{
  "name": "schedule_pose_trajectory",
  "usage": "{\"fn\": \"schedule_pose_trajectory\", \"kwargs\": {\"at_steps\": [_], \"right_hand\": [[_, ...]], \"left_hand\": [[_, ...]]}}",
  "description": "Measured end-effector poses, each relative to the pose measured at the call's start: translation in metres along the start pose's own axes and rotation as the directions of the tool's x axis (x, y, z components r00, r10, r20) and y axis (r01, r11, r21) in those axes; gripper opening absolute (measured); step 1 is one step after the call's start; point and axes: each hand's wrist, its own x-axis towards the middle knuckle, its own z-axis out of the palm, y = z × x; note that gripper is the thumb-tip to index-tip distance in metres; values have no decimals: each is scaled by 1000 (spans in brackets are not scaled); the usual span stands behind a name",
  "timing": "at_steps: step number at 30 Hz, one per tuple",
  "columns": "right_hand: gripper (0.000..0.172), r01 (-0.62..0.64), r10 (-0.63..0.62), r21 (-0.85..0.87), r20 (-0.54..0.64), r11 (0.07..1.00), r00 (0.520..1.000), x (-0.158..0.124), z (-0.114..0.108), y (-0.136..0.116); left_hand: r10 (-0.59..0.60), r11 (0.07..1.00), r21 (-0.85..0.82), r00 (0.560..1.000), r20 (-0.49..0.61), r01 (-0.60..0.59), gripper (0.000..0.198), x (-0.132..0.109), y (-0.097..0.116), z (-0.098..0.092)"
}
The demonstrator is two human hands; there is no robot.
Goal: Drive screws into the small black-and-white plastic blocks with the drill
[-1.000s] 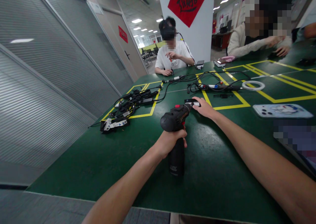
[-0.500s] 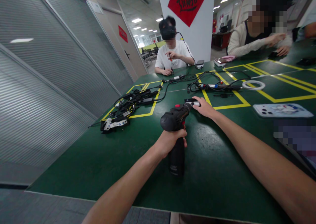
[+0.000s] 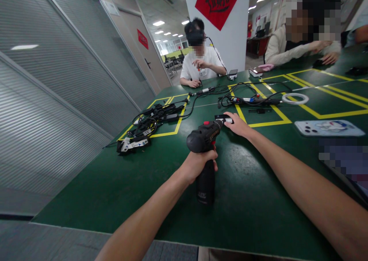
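Observation:
A black cordless drill (image 3: 202, 138) with red parts is gripped at its handle by my left hand (image 3: 199, 165). Its front end points away from me, toward a small black and white piece (image 3: 224, 118). My right hand (image 3: 236, 124) has its fingers closed on that piece, at the far side of the drill. The tip of the drill meets or nearly meets the piece; the exact contact is too small to tell. The drill's base hangs low over the green table (image 3: 244, 207).
Tangled black cables (image 3: 158, 119) lie at the left. Beyond my right hand are a cabled tool (image 3: 247, 101) and a white ring (image 3: 295, 99). A phone (image 3: 329, 128) lies to the right. Two people sit across the table.

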Motion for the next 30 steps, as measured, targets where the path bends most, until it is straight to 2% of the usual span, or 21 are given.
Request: {"fn": "schedule_pose_trajectory", "kwargs": {"at_steps": [18,30], "right_hand": [[50,5,-5,6,-5,1000,1000,0,1,1],[50,3,-3,-9,-6,1000,1000,-1,0,0]], "left_hand": [[-2,999,36,1000,5,2,12,-1,0,0],[-13,1000,4,1000,-9,13,15,-1,0,0]]}}
